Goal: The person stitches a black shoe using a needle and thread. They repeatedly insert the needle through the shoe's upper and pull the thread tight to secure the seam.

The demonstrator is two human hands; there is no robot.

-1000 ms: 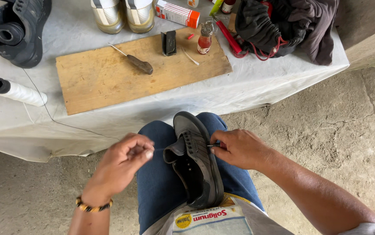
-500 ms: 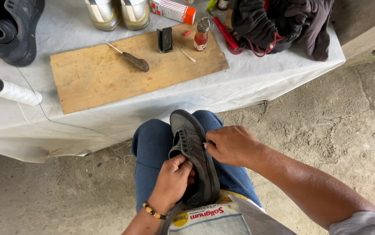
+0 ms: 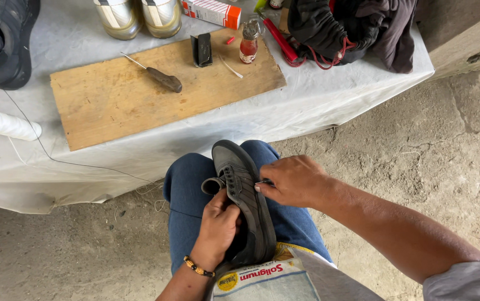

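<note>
A dark grey shoe point(image 3: 240, 184) lies on my lap, toe pointing toward the table, resting on my blue jeans. My left hand point(image 3: 218, 226) grips the shoe's left side near the opening. My right hand point(image 3: 293, 181) presses against the shoe's right side, with its fingers pinched on a thin metal needle at the edge. A thin thread point(image 3: 72, 161) runs from the white spool point(image 3: 6, 124) on the table toward my lap.
A wooden board point(image 3: 162, 89) on the white-covered table carries an awl point(image 3: 159, 77), a small black block point(image 3: 201, 49) and a small red bottle point(image 3: 249, 44). Two metal cans point(image 3: 139, 17), a black shoe point(image 3: 0, 39) and dark clothing point(image 3: 357, 28) sit behind. Concrete floor to the right.
My left hand came in from beside my knee and took hold of the shoe's left side. My right hand stayed at the shoe's right edge.
</note>
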